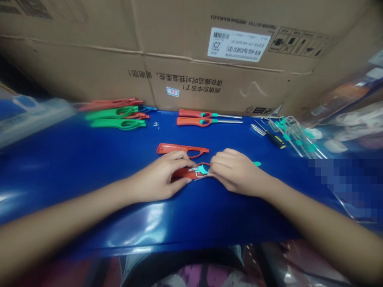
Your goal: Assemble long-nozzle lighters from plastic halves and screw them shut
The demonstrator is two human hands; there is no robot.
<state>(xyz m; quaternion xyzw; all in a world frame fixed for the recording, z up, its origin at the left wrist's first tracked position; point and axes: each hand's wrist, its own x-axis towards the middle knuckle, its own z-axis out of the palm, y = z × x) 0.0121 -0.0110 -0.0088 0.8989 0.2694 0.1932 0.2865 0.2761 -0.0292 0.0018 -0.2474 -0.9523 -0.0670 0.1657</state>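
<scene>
Orange-red shell half (179, 174) is lying low over the blue table (119, 223), between both hands, w/ a teal piece (202, 170) sitting by its loop; whether that's fully seated, I'm not able to tell from here. What's worrying me: if R hand's pulling sideways or L grip's slackening, the teal piece could be popping out, and the thin white strand (197, 175) could be getting pinched b/c it's running nr the shell's edge. L hand (161, 175) is gripping the shell half, thumb on near side & fingers on far side, parted abt the shell's width. R hand (235, 171) is curling closed, thumb & index tips pinching the teal piece's right end; the fist's hiding whatever else it's covering. Just beyond, a second shell half (167, 148) is lying loose. Farther out I'm seeing two lighters (191, 121) w/ metal tubes lying side by side, green shells (116, 124) piling on the left, and a screwdriver (275, 139) lying nr teal-fitted rods (299, 142) on the right; a cardboard box (104, 63) is standing behind everything.
</scene>
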